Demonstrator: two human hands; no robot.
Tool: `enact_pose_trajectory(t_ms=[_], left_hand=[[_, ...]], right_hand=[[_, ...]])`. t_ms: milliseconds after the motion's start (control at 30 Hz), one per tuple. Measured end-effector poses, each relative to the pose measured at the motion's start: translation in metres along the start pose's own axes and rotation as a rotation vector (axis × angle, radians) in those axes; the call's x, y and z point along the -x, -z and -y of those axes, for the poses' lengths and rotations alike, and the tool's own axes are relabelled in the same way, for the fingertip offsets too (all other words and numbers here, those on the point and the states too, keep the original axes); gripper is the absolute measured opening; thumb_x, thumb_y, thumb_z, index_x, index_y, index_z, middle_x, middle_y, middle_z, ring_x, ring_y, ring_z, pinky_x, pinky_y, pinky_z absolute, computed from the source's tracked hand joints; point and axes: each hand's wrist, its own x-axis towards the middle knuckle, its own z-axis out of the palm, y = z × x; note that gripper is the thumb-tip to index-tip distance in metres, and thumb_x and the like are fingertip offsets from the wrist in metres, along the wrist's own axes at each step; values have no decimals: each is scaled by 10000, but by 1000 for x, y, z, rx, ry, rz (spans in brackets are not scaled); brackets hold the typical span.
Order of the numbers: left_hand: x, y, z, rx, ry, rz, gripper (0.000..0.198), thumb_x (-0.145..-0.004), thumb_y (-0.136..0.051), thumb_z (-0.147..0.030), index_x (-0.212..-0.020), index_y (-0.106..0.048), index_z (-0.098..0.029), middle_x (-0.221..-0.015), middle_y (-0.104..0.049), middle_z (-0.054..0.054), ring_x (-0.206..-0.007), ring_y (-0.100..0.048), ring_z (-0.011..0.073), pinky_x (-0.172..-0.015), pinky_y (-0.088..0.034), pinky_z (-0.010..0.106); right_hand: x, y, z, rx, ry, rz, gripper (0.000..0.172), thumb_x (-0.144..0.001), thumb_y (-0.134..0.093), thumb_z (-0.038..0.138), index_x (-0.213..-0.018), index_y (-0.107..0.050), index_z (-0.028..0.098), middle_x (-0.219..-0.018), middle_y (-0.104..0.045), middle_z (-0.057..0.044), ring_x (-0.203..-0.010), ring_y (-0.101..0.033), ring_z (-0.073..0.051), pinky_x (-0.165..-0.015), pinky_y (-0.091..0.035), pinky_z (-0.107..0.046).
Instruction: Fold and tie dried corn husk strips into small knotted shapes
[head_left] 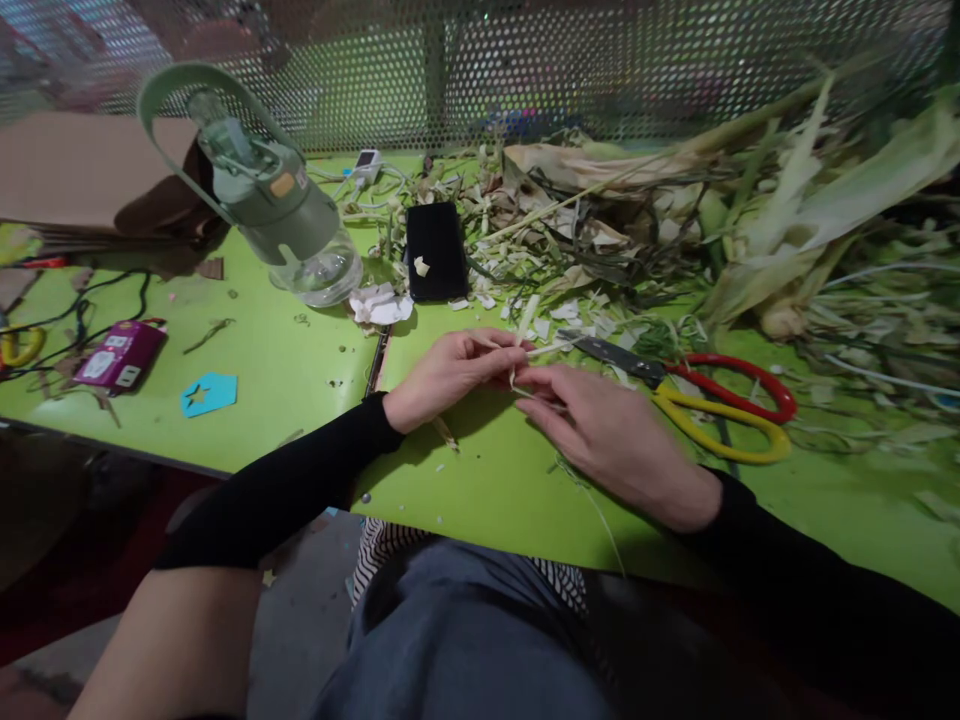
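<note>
Over the green table, my left hand [461,372] pinches pale corn husk strips [527,318] that stick out above and beside its fingertips. My right hand [615,435] meets it from the right, its thumb and forefinger closed on the lower ends of the same strips. Part of the strips is hidden by the fingers. Close beyond my right hand lies a pair of scissors [660,375] with one red and one yellow handle, the blades pointing left. A thin green fibre [600,515] trails on the table below my right hand.
A heap of husk scraps [600,230] and whole corn husks [810,220] covers the back right. A black phone [436,250], a water bottle [289,215], brown paper bags [82,180], a purple box [120,355] and a blue star-cut tag [208,395] lie or stand about. Perforated metal [487,80] rises behind.
</note>
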Motion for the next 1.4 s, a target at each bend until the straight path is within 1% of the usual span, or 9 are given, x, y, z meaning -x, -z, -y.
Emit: enact_pose_trajectory(t_ms=[200,333,467,567,767,867,1000,1167,1400], left_hand=[[4,-4,-3,-73,97,-45,124,-875,-723,-197,-944,-661,-113,-770,-686,-5,-670,-599,81,-713,-482,248],[8,-4,-5,46,126,148,73,-899,-686,-166,-904,-630,-119,-781,-688,7,-732,-641,95,-767,-512,268],[11,-3,-8,133,127,230,139,-884,-722,-187,-906,-599,-125,-768,-698,16,-696,-647,95,-737,-521,271],[10,-4,-8,130,111,205,194,-866,-754,-222,-919,-593,-127,-772,-698,11,-710,-663,93,-739,-524,261],[8,-7,-4,85,73,162,288,-810,-817,-266,-943,-605,-126,-766,-692,-3,-694,-640,82,-714,-501,240],[8,-9,-2,90,46,55,229,-849,-766,-216,-948,-577,-135,-738,-680,-18,-680,-632,77,-704,-490,233],[7,-10,-4,6,30,-82,168,-876,-713,-174,-943,-563,-138,-680,-629,-48,-617,-586,65,-636,-455,215],[5,-9,-5,-131,12,-143,110,-885,-690,-172,-906,-587,-139,-657,-571,-56,-577,-529,64,-591,-413,217],[4,-4,7,-117,-33,69,228,-842,-764,-316,-841,-639,-126,-836,-640,13,-682,-539,78,-653,-426,240]], right_hand=[[3,2,-1,164,139,-80,248,-1045,-482,330,-994,-706,235,-901,-762,-90,-863,-693,-264,-797,-508,-415],[1,10,1,47,9,-235,156,-1005,-575,379,-943,-668,271,-945,-753,-81,-922,-686,-286,-835,-506,-449],[-1,12,5,-169,-207,-225,159,-999,-572,402,-939,-588,256,-920,-717,-69,-799,-666,-241,-690,-499,-380],[-1,9,3,-270,-280,-202,221,-988,-583,457,-937,-553,244,-792,-667,-28,-640,-592,-182,-591,-448,-332],[-1,2,-5,-415,-314,-177,320,-947,-632,546,-918,-550,239,-807,-645,-19,-680,-593,-172,-591,-453,-316],[-1,0,-5,-499,-333,-176,293,-952,-636,517,-986,-563,236,-813,-651,-15,-686,-607,-171,-599,-479,-308],[-2,3,1,-214,-202,-130,161,-986,-585,378,-979,-634,225,-865,-702,-52,-754,-648,-205,-670,-507,-344],[0,4,2,133,86,-126,187,-1000,-494,212,-1005,-681,208,-964,-736,-108,-909,-685,-268,-781,-529,-403],[1,6,-5,95,260,-128,229,-988,-537,156,-1106,-709,250,-1030,-760,-89,-980,-695,-267,-824,-541,-426]])
